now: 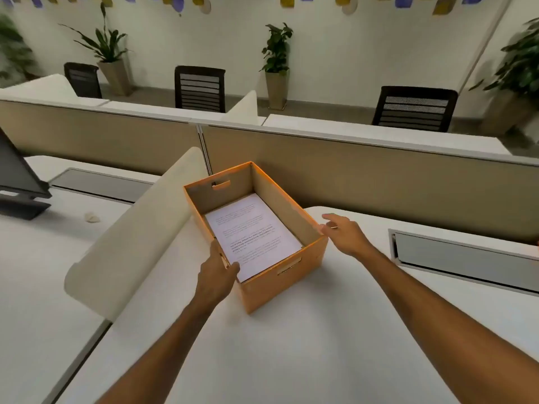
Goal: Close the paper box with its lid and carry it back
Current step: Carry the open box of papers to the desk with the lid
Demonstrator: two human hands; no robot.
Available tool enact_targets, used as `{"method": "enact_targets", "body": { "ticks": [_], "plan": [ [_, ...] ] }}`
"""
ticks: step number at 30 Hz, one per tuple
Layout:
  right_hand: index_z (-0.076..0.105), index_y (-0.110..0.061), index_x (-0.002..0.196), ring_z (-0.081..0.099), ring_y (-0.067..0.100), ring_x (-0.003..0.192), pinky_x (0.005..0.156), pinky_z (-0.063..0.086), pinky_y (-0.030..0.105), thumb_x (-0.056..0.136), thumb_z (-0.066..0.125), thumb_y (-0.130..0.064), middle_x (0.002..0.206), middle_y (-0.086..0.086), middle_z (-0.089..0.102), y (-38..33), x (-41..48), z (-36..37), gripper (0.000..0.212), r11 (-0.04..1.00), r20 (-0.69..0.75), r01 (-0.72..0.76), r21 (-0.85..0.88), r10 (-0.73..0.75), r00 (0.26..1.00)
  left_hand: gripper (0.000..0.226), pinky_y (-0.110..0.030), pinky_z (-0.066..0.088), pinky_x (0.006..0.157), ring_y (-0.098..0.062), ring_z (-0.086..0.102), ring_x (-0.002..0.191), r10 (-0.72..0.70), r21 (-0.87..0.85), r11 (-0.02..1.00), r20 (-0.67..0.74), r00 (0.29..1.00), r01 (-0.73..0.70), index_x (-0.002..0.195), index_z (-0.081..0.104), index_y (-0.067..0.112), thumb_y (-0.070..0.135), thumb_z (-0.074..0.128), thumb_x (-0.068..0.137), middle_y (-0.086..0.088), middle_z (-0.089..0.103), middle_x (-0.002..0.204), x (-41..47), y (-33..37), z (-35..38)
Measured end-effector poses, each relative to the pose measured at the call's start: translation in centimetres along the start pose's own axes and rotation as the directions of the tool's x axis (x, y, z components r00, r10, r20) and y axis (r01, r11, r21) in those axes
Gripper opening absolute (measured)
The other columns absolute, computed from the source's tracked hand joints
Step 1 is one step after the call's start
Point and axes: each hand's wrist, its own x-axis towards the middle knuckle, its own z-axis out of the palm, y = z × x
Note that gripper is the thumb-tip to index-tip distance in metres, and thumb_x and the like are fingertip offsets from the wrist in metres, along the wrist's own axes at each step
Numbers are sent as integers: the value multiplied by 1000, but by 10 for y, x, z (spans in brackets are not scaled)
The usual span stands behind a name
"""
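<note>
Evidently, the lidless orange box was steadied: left hand curled over its rim, right hand open-fingered beside; no lid was seen.

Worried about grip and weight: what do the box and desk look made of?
Box: orange cardboard, matte; bare brown inside walls and die-cut handle slots suggest it. Desk: smooth white top, probably laminate, with a soft sheen; the core is not visible.

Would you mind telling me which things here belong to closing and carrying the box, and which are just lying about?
Part of the job:
orange paper box, open, no lid in view
printed sheets inside it
left hand on its near left corner
right hand at its right rim

Just lying about:
monitor
crumpled scrap
office chairs
potted plants
</note>
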Motion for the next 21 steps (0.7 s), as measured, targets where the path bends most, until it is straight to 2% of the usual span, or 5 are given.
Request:
{"method": "enact_targets", "body": {
  "ticks": [3,6,9,12,21],
  "plan": [
    [60,-15,133,60,29,117,94,51,38,98,55,-27,132,13,63,4,6,5,38,987,-8,-120,108,121,993,66,-48,62,75,-40,61,116,-142,-170,975,26,989,145,148,30,12,22,64,93,-17,53,141,2,-3,3],
    [70,-14,110,64,32,104,84,59,46,99,53,-25,111,14,69,4,4,13,24,932,47,-235,276,231,972,54,-55,61,74,-31,64,99,-245,-252,931,102,964,263,144,42,15,25,60,95,-11,62,119,2,-5,6],
    [69,-12,106,65,33,99,75,61,45,101,52,-22,109,14,67,3,2,19,21,911,29,-227,345,232,972,51,-54,61,73,-35,64,103,-256,-273,920,125,959,281,144,43,17,22,59,96,-13,63,122,1,-2,4],
    [70,-10,111,65,34,100,79,61,51,101,54,-21,109,15,66,1,-4,18,22,905,16,-211,368,221,975,48,-53,61,71,-39,64,107,-264,-276,917,125,956,289,144,45,16,18,56,97,-16,63,130,-1,0,1],
    [68,-18,107,66,29,97,76,60,48,98,57,-31,103,8,67,15,-52,-16,19,886,67,-223,406,214,975,49,-52,62,69,-38,68,99,-225,-241,933,186,957,266,144,47,18,24,57,97,-18,66,119,-27,14,-2]
  ]
}}
